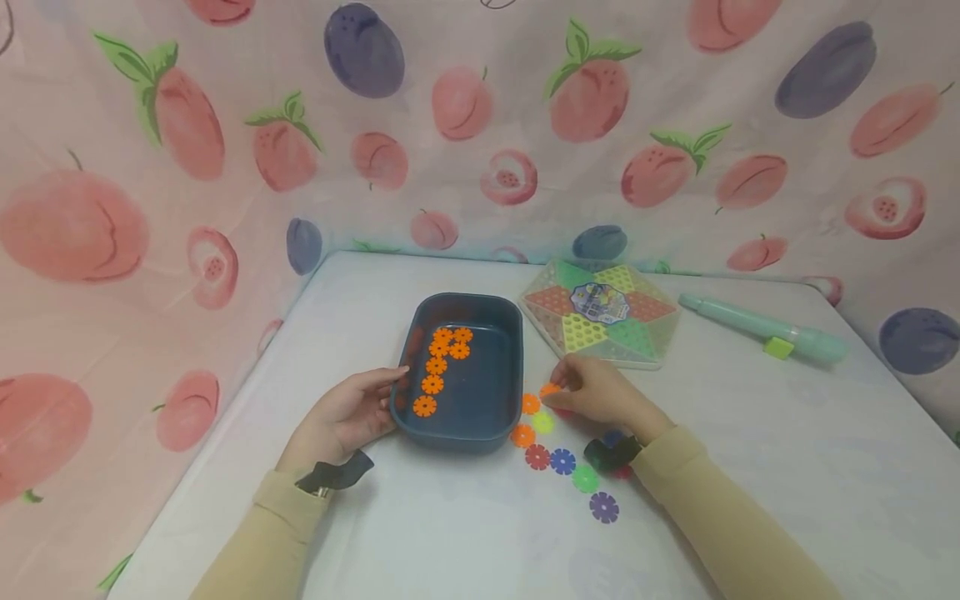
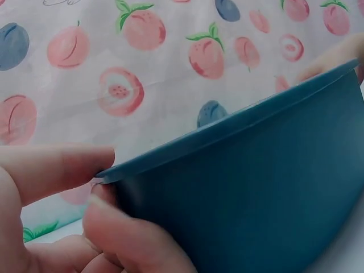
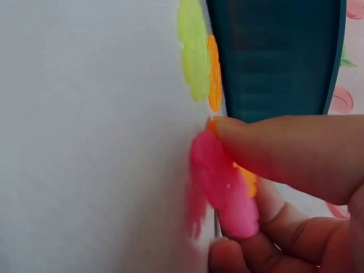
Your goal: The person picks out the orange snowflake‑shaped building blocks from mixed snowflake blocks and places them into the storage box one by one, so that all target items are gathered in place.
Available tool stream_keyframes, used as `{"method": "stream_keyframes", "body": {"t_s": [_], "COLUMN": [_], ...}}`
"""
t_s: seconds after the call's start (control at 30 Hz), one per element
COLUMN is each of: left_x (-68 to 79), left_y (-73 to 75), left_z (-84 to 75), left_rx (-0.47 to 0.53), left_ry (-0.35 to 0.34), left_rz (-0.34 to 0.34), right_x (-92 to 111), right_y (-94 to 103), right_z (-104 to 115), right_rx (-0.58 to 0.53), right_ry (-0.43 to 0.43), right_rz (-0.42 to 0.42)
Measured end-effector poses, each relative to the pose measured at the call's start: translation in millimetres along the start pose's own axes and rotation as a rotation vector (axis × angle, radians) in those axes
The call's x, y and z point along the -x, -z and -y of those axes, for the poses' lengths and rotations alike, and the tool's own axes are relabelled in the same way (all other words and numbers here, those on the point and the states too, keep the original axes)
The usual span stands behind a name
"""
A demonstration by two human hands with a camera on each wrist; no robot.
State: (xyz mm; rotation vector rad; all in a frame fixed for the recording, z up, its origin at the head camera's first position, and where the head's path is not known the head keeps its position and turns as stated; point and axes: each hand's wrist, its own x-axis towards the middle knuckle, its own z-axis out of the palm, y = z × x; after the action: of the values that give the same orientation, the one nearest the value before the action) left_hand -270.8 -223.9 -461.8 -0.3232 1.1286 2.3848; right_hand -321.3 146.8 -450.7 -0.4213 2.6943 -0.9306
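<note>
A dark blue rectangular basin (image 1: 487, 392) holds several orange notched plastic discs (image 1: 432, 384) along its left side. My left hand (image 1: 352, 412) grips the basin's left rim between finger and thumb. Just right of the basin, my right hand (image 1: 603, 392) pinches an orange notched disc (image 1: 550, 389) low over the table. In the right wrist view, a tilted pink disc (image 3: 219, 176) overlaps the orange one at the thumb tip; I cannot tell whether it is gripped too. Loose discs near this hand include a yellow one (image 1: 543, 422) and an orange one (image 1: 522, 436).
Red (image 1: 537, 457), blue (image 1: 562, 462), green (image 1: 586, 478) and purple discs (image 1: 603, 507) trail toward the front. A hexagonal star-patterned game board (image 1: 645, 337) lies behind the right hand. Farther right is a mint-green tube-shaped object (image 1: 765, 323) with a small green block.
</note>
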Motion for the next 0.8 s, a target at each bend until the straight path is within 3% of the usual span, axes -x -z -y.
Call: {"method": "stream_keyframes", "body": {"t_s": [0.27,0.57,0.8], "left_x": [1.1,1.0,-0.2], "left_y": [2.5,5.3,6.0], "left_z": [-3.2,-3.4,-5.1], "left_rx": [-0.046,-0.035,-0.052], "left_ry": [0.003,0.007,-0.021], "left_rz": [-0.040,-0.018,0.010], "right_x": [-1.2,-0.8,2.3], "right_y": [2.1,7.7,18.5], "right_z": [-2.2,-5.7,-1.2], "right_rx": [-0.069,-0.072,-0.229], "right_ry": [0.014,0.056,-0.003], "right_rz": [0.024,0.035,-0.028]}}
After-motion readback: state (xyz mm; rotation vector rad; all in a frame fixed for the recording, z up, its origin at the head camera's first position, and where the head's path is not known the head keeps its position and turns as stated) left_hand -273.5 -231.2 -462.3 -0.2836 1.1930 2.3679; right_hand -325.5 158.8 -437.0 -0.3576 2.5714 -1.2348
